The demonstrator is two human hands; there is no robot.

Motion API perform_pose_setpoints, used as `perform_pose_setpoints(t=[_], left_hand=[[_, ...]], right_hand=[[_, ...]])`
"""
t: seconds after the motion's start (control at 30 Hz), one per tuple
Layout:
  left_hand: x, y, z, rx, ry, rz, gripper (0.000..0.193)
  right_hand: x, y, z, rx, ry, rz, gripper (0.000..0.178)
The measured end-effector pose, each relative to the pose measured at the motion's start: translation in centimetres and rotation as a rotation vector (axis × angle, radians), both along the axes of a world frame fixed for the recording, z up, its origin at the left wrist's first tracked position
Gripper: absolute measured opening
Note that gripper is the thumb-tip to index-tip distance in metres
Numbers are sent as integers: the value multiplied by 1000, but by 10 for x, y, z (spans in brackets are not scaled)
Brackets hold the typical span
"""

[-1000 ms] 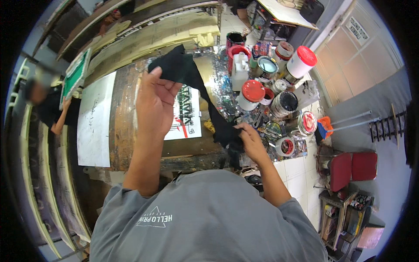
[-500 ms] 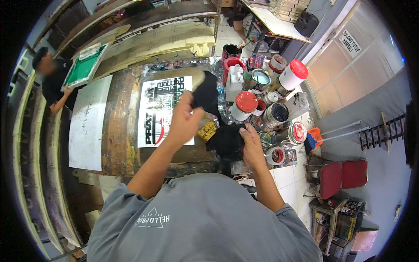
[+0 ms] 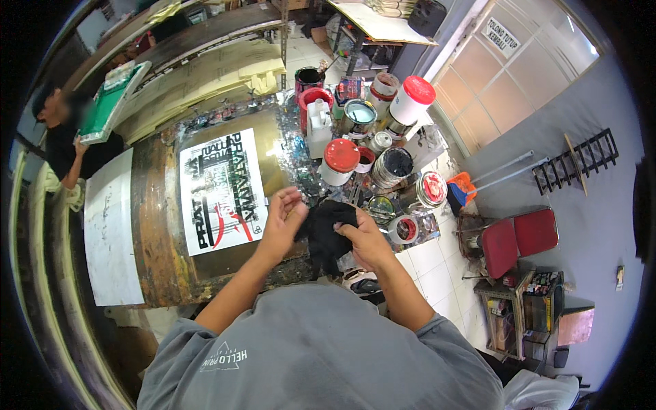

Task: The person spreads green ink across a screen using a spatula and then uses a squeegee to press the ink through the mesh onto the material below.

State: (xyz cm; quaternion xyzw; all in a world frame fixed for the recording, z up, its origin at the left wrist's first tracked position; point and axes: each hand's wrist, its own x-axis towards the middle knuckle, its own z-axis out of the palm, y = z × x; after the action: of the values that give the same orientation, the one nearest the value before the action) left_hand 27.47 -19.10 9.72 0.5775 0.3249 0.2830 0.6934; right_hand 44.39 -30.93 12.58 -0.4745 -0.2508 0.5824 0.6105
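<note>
A bunched black cloth (image 3: pixel 326 236) hangs at the table's near edge. My right hand (image 3: pixel 367 239) grips its right side, the thumb pressed on top. Against the cloth's left edge is my left hand (image 3: pixel 281 222), its fingers apart and slightly curled; whether it touches the cloth is hard to tell. To the left of that hand, a white sheet (image 3: pixel 225 236) printed with black and red lettering lies on the brown worktable (image 3: pixel 154 225).
Beyond the cloth stand a red-lidded tub (image 3: pixel 339 162), a white jug (image 3: pixel 318 130) and several paint cans. A blank white board (image 3: pixel 113 232) lies at the table's left end. At far left, a person (image 3: pixel 65 140) holds a green screen frame (image 3: pixel 109 102). Red chairs (image 3: pixel 516 236) stand at right.
The black cloth, spread up the table before, is now gathered between my hands. My left hand has come down toward it. The yellow sponge no longer shows. The view has shifted.
</note>
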Motion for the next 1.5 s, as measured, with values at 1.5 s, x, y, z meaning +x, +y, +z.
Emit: perform_pose_setpoints(t=[1.5], left_hand=[[-186,53,-83,-622,259,208,84]], right_hand=[[283,302,-76,-379,-1942,42,26]])
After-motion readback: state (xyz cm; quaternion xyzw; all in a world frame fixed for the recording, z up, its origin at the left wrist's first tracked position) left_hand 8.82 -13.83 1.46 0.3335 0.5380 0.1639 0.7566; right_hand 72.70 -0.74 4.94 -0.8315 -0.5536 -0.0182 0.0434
